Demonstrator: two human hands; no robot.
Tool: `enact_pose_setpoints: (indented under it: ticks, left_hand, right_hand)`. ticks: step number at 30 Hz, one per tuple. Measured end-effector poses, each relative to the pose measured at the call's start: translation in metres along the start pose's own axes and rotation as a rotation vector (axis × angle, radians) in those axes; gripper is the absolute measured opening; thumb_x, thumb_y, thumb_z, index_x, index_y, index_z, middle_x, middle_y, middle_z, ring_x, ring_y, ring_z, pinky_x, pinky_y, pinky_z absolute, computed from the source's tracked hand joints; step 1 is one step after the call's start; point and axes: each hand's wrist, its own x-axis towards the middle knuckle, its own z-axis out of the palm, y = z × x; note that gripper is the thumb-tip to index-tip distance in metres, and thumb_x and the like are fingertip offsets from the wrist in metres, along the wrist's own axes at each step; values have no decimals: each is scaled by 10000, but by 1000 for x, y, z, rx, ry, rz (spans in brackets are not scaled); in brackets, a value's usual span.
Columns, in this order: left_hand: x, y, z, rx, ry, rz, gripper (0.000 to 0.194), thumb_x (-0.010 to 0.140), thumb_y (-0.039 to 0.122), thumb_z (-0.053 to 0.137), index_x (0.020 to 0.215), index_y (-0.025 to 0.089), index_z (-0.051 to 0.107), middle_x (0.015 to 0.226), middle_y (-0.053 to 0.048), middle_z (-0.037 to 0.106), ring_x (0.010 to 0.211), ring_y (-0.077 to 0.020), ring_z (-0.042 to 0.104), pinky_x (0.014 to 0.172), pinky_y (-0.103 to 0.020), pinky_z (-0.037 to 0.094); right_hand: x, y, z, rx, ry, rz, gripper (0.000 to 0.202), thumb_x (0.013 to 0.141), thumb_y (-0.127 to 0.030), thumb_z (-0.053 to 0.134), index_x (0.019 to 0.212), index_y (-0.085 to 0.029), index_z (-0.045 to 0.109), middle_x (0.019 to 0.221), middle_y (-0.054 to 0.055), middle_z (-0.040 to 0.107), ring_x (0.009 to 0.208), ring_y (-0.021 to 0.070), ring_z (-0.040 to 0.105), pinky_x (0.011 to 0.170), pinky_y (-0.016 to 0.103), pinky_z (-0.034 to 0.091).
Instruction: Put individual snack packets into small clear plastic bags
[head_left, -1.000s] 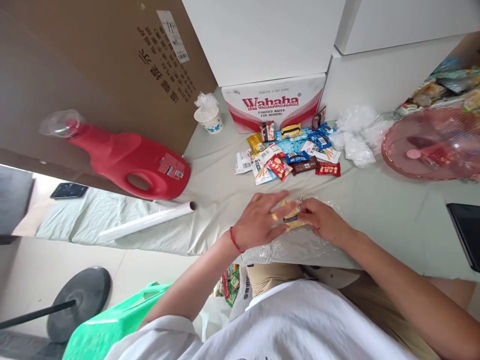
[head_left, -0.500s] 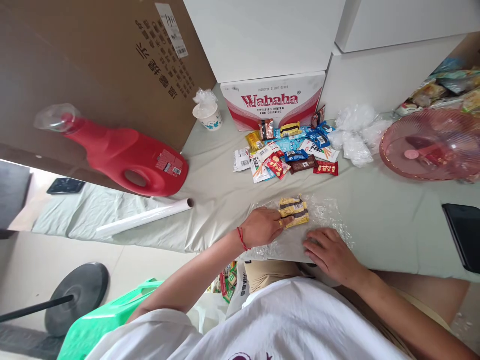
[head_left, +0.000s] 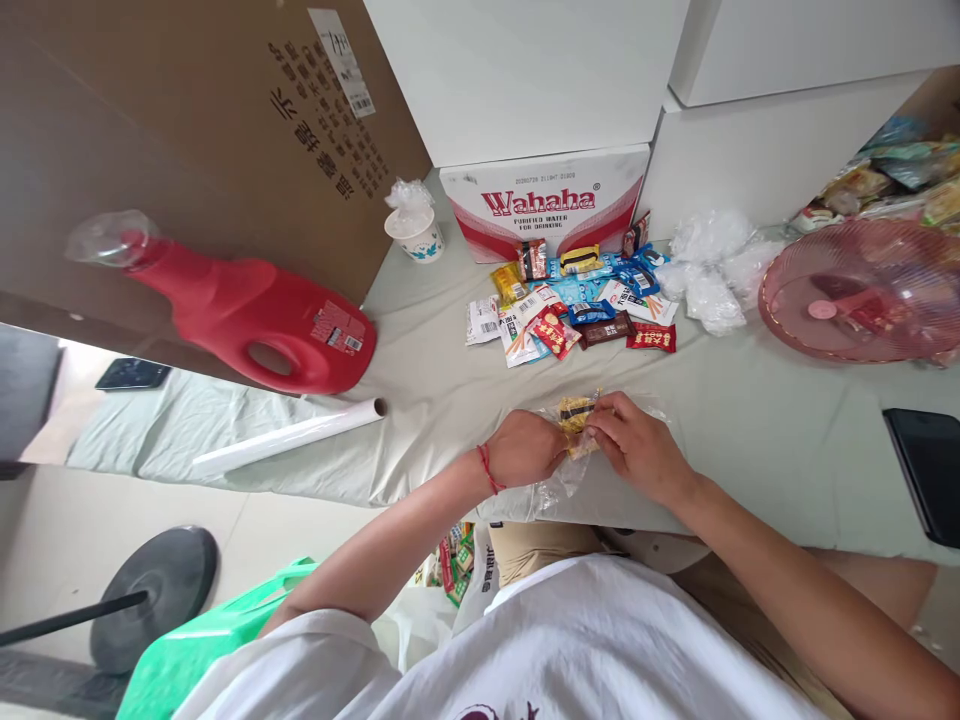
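Near the table's front edge, yellow snack packets (head_left: pixel 576 413) with dark stripes lie on a sheet of clear plastic wrap (head_left: pixel 559 490). My left hand (head_left: pixel 527 447), with a red string bracelet at the wrist, is curled closed at their left side, its fingertips partly hidden against the film. From the right, my right hand (head_left: pixel 643 448) pinches the clear film over the packets, covering part of them. Some of the wrap bunches up below and between the hands.
A pile of mixed snacks (head_left: pixel 574 305) lies before the Wahaha box (head_left: pixel 547 205). To the left are a white film roll (head_left: pixel 292 437), a red jug (head_left: pixel 262 315) and a paper cup (head_left: pixel 416 238). Crumpled film bundles (head_left: pixel 712 270), a pink lid (head_left: pixel 847 290) and a phone (head_left: pixel 926 470) lie right.
My right hand has moved up and left from the table edge onto the packets, drawing the film over them. My left hand has curled closed beside the packets.
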Motion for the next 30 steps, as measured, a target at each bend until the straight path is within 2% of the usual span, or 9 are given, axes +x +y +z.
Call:
enact_pose_setpoints:
  ticks: [5, 9, 11, 14, 18, 21, 25, 27, 30]
  left_hand:
    - [-12, -11, 4, -150, 84, -2, 381, 947, 228, 462, 1206, 292, 734, 817, -45, 744, 707, -208, 675, 669, -310, 489]
    - [-47, -19, 22, -394, 459, 14, 533, 892, 243, 477, 1405, 254, 623, 1047, -106, 695, 993, -255, 671, 904, -408, 544]
    - [-63, -16, 36, -369, 605, 40, 615, 840, 339, 585, 1446, 237, 573, 1303, -163, 622, 1282, -349, 573, 1077, -545, 473]
    - [-73, -4, 58, -164, 626, 5, 536, 809, 462, 732, 1315, 307, 652, 1429, -130, 596, 1474, -406, 418, 1215, -676, 255]
    - [-58, 0, 67, -137, 682, -196, 141, 959, 374, 649, 1051, 314, 737, 1056, -40, 764, 1303, -281, 601, 1243, -617, 232]
    - [-38, -12, 58, -291, 826, -382, 234, 1020, 332, 536, 894, 260, 720, 825, -24, 720, 1103, -234, 657, 1143, -519, 401]
    - [-13, -37, 54, -376, 868, -663, 236, 940, 359, 619, 753, 227, 680, 870, -58, 677, 998, -259, 610, 950, -468, 494]
    - [-4, -45, 58, -357, 866, -743, 165, 870, 383, 695, 836, 222, 705, 1000, -85, 675, 1060, -296, 598, 970, -501, 484]
    - [2, -47, 61, -418, 900, -705, 416, 915, 439, 652, 1259, 204, 644, 1210, -125, 660, 1201, -307, 590, 1055, -502, 457]
  right_hand:
    - [23, 12, 15, 61, -66, 153, 194, 1033, -294, 497, 931, -214, 642, 929, 37, 610, 785, 159, 598, 674, 272, 419]
    - [29, 15, 20, 106, -77, 154, 181, 1023, -295, 505, 908, -218, 622, 886, 29, 603, 742, 153, 569, 664, 267, 393]
    - [30, 15, 19, 111, -91, 161, 189, 1025, -305, 499, 910, -220, 623, 888, 27, 602, 727, 151, 560, 661, 268, 386]
    - [31, 15, 18, 142, -100, 169, 192, 1019, -305, 502, 894, -218, 619, 879, 25, 601, 724, 150, 559, 674, 271, 390]
    - [33, 17, 16, 172, -104, 158, 198, 1012, -315, 515, 881, -214, 624, 855, 26, 600, 741, 159, 570, 690, 276, 401]
    - [33, 19, 14, 202, -113, 177, 218, 1013, -344, 512, 884, -214, 630, 845, 23, 606, 721, 156, 570, 681, 276, 400]
    - [33, 20, 12, 237, -115, 209, 233, 1005, -368, 512, 864, -215, 617, 831, 17, 623, 685, 151, 557, 650, 275, 386]
    - [33, 20, 12, 239, -111, 210, 235, 1002, -370, 509, 856, -216, 609, 817, 15, 623, 671, 150, 548, 641, 274, 378]
    - [34, 20, 13, 233, -107, 211, 236, 1000, -373, 508, 853, -213, 602, 807, 16, 617, 670, 149, 544, 647, 274, 376]
